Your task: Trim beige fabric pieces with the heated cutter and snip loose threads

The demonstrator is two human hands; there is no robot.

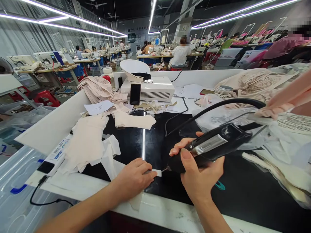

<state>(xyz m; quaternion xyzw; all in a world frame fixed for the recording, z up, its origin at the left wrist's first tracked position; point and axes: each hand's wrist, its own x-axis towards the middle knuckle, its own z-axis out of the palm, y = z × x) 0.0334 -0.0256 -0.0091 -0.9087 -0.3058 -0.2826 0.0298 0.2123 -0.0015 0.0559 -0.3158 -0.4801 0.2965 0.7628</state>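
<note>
My right hand (198, 171) is wrapped round a black corded hand tool (213, 144) with a silver plate, its tip pointing down-left at a small white strip (157, 172) on the black tabletop (155, 142). My left hand (134, 178) presses that strip down with closed fingertips, right beside the tool's tip. The tool's thick black cable (225, 105) arcs up and to the right.
Beige fabric pieces (86, 142) lie to the left, more fabric and clear plastic (274, 129) to the right. A white machine (148, 87) with a phone leaning on it stands at the back. Another person's arm (289, 97) reaches in at the right. Workers sit at distant sewing tables.
</note>
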